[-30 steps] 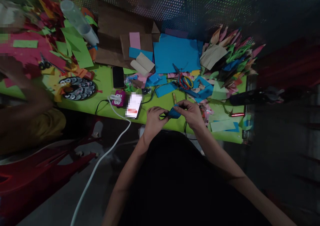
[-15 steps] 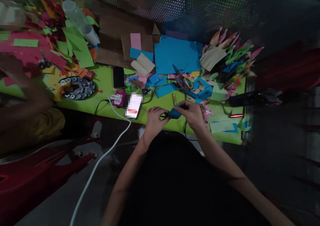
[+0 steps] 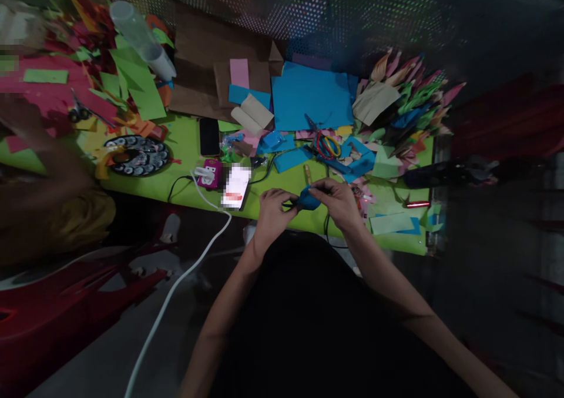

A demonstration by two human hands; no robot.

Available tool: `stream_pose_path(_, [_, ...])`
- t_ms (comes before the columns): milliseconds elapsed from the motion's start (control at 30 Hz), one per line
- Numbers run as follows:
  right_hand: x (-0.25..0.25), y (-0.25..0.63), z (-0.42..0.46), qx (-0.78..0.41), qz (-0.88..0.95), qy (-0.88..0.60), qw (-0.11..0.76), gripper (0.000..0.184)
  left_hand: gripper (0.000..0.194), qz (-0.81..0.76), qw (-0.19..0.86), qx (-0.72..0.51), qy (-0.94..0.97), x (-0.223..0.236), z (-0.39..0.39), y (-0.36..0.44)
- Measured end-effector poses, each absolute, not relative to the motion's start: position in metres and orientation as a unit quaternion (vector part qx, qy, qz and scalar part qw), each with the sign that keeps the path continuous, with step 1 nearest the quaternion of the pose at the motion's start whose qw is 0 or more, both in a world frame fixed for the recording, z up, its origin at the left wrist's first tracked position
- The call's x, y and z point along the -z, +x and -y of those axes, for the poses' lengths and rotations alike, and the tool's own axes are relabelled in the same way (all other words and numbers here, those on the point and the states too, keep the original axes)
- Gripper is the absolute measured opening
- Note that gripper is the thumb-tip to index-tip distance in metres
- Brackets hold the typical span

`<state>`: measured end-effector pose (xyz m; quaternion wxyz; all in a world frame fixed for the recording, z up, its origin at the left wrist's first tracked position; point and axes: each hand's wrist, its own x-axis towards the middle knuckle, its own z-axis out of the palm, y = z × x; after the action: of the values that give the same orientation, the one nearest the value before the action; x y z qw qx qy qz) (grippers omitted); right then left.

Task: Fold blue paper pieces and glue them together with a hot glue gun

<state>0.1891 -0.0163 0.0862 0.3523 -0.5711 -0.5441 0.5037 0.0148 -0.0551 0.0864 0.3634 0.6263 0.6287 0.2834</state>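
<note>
Between my two hands, just above the front edge of the green table, is a small curled piece of blue paper (image 3: 308, 199). My right hand (image 3: 338, 203) pinches its upper right side between thumb and fingers. My left hand (image 3: 273, 214) is closed on a thin dark stick (image 3: 288, 204), whose far end meets the paper; its exact kind is too dim to tell. Right behind the paper lies a small tan stick-like thing (image 3: 307, 173). Scissors (image 3: 318, 136) and blue paper scraps (image 3: 293, 159) lie farther back.
A lit phone (image 3: 236, 186), a pink power adapter (image 3: 210, 174) and a white cable (image 3: 176, 280) are to the left. Blue sheets (image 3: 312, 95) lie behind, beside a bunch of paper flowers (image 3: 409, 101). Another person's arm (image 3: 48, 151) reaches in at far left.
The blue paper has turned slightly between my fingers and shows more of its face. Both hands stay in nearly the same place.
</note>
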Motion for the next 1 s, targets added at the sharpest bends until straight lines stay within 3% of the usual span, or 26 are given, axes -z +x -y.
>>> stream_pose_path(1000, [-0.087, 0.198, 0.018, -0.535, 0.516, -0.589, 0.316, 0.036, 0.008, -0.639, 0.361, -0.307, 0.606, -0.077, 0.052, 0.01])
